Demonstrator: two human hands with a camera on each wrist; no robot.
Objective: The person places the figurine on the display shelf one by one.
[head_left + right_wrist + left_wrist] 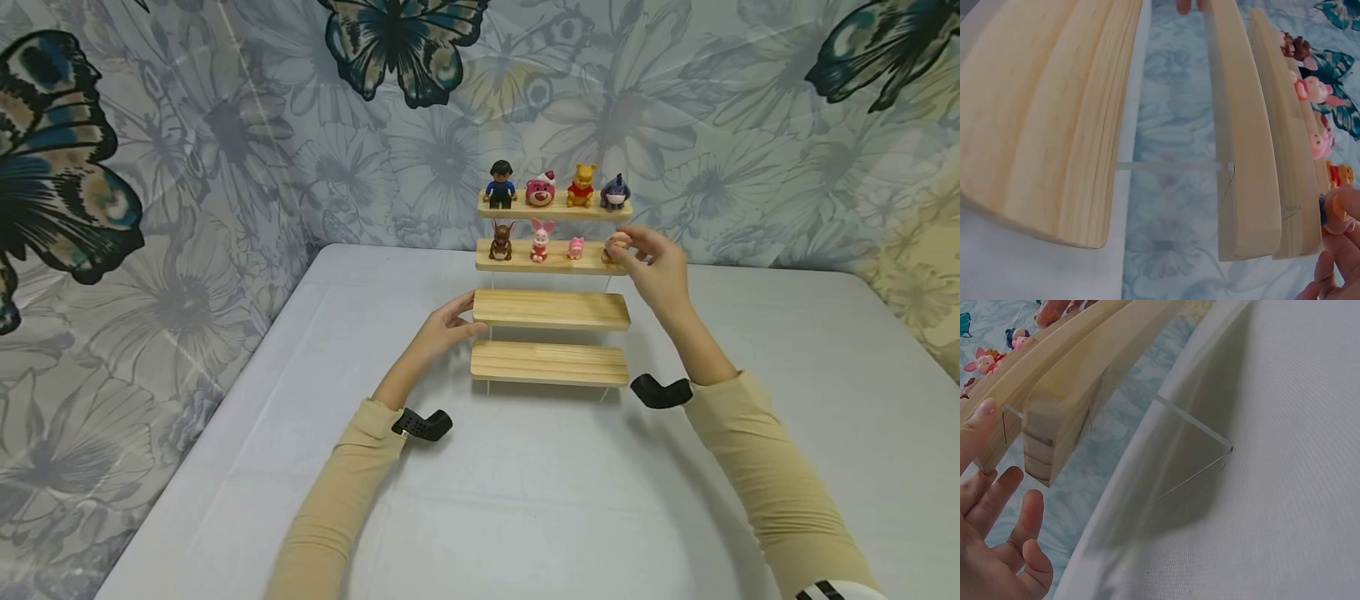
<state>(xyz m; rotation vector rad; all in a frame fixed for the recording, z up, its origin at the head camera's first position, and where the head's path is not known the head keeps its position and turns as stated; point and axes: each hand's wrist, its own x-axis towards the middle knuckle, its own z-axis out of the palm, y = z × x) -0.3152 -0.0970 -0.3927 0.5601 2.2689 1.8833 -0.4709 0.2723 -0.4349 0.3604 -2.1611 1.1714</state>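
Observation:
A four-tier wooden display stand [551, 308] stands on the white-covered table. My left hand [444, 329] grips the left end of the second board from the bottom, its thumb above and fingertips below in the left wrist view. At the right end of the board above that one, my right hand [660, 267] pinches a small figurine [1334, 215], mostly hidden by the fingers. To its left on this board sit a pink pig figurine [575, 247], a pink long-eared figurine [540, 242] and a brown figurine [501, 242].
On the top board stand a black-haired toy figure [500, 185], a pink bear figurine [540, 190], a yellow bear in red [581, 185] and a grey-blue donkey figurine [616, 192]. Behind the table [525, 500] hangs a floral cloth [450, 167] with butterflies. Thin clear supports join the boards.

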